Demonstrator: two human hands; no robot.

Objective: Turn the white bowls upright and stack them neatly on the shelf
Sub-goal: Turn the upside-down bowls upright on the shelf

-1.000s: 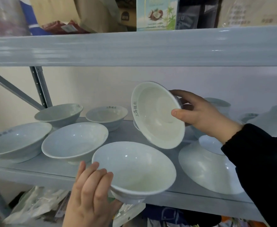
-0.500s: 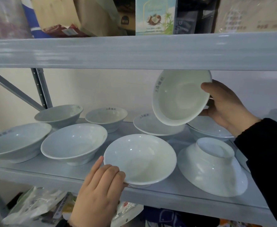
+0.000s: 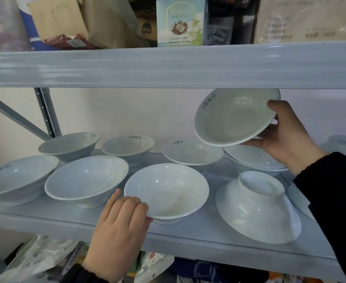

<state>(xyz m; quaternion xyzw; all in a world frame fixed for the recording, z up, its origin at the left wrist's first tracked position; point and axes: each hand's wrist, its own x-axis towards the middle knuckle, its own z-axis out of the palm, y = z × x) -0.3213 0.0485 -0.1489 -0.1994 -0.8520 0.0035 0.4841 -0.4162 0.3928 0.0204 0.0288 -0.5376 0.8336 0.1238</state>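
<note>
My right hand (image 3: 286,137) grips a white bowl (image 3: 233,117) by its right rim, tilted toward me, raised just under the upper shelf and above an upright stack of bowls (image 3: 251,158). My left hand (image 3: 121,223) rests on the near rim of an upright white bowl (image 3: 166,190) standing at the front of the grey shelf (image 3: 188,240). One bowl (image 3: 258,209) lies upside down at the front right. Several more bowls stand upright: two in front at the left (image 3: 86,178) (image 3: 16,178) and three behind (image 3: 67,144) (image 3: 127,146) (image 3: 190,152).
The upper shelf's front beam (image 3: 168,66) hangs low over the bowls, with boxes and bags (image 3: 180,23) on top. A diagonal brace and upright post (image 3: 47,113) stand at the back left. Plastic bags (image 3: 37,260) lie below. Another white dish (image 3: 343,141) shows at the far right.
My right hand lifted its bowl up and to the right, over the back-right stack. My left hand set the front bowl down on the shelf and pushed it further in.
</note>
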